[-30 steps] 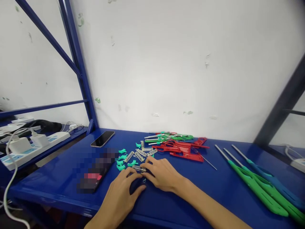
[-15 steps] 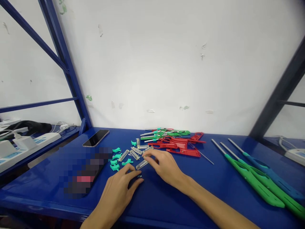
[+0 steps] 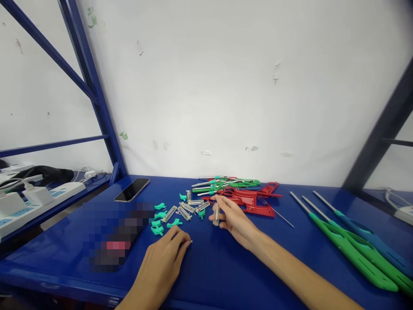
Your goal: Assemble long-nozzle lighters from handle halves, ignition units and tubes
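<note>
My right hand (image 3: 230,217) is closed around a clear lighter fuel tank (image 3: 216,215), tilted nearly upright above the table. My left hand (image 3: 166,252) rests low over the blue tabletop, thumb and fingers pinched together. A tiny pale bit shows at its fingertips, too small to name. Just beyond the hands lie several more clear fuel tanks (image 3: 186,212) and several turquoise triggers (image 3: 174,223). Behind my right hand are red lighter shell halves (image 3: 260,209), partly covered by its fingers.
Green lighter parts with metal rods (image 3: 238,184) are piled against the wall. Long green and blue lighters (image 3: 350,247) lie at right, near a thin metal rod (image 3: 284,218). A phone (image 3: 133,189) and a blurred dark object (image 3: 119,241) lie left. A power strip (image 3: 64,189) sits further left.
My right hand has moved right, lifting the fuel tank and turning it more upright. My left thumb and fingers have closed at the small part that showed between them.
</note>
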Tool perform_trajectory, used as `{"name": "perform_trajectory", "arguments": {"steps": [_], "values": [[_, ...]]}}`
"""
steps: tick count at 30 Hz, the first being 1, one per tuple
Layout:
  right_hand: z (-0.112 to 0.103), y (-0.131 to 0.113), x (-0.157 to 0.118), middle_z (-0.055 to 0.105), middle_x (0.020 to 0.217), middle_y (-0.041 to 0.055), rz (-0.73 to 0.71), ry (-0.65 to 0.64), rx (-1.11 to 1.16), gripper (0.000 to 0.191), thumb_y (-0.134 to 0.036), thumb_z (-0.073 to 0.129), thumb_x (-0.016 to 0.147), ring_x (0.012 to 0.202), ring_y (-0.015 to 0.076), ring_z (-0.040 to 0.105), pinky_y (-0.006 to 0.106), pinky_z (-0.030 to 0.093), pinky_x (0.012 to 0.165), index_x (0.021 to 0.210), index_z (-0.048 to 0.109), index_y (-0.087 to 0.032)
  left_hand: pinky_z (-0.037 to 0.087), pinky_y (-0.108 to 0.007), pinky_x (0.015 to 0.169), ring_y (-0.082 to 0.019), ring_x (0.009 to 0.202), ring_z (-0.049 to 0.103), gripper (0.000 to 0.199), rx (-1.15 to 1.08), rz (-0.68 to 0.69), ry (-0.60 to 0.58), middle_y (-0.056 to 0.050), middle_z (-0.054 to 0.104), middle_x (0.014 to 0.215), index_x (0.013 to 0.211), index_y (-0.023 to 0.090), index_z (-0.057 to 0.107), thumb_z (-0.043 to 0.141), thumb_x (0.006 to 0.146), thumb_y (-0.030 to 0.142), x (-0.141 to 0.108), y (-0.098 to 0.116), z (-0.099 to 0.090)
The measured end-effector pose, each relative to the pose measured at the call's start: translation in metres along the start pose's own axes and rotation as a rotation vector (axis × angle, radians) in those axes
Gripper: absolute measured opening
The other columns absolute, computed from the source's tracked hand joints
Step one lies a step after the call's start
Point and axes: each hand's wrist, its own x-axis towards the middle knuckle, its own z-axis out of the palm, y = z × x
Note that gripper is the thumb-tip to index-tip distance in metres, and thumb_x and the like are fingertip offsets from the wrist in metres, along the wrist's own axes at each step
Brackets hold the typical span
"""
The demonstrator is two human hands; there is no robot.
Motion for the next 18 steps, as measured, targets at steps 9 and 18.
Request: {"name": "perform_trajectory", "arguments": {"steps": [9, 18], "values": [[0.008, -0.006, -0.011, 0.068, 0.080, -0.0014, 0.043, -0.256, -0.050, 0.062, -0.075, 0.078, 0.078, 0.045, 0.0034, 0.047, 0.017, 0.017, 0.038, 0.103, 0.069, -0.019, 0.052, -0.034, 0.079, -0.024, 0.086, 0.071, 0.020, -0.204, -0.063, 0.085, -0.004, 0.072, 0.100, 0.094, 0.026, 0.066, 0.047, 0.100, 0.031, -0.003, 0.002, -0.004], [0.006, -0.009, -0.013, 0.077, 0.092, 0.0039, 0.056, -0.314, -0.076, 0.056, -0.052, 0.094, 0.070, 0.071, 0.0125, 0.066, 0.019, 0.039, 0.051, 0.109, 0.071, -0.019, 0.055, -0.029, 0.057, -0.023, 0.071, 0.075, 0.038, -0.660, -0.238, 0.138, -0.009, 0.080, 0.086, 0.093, 0.019, 0.071, 0.056, 0.096, 0.054, 0.000, -0.007, -0.020]]}}
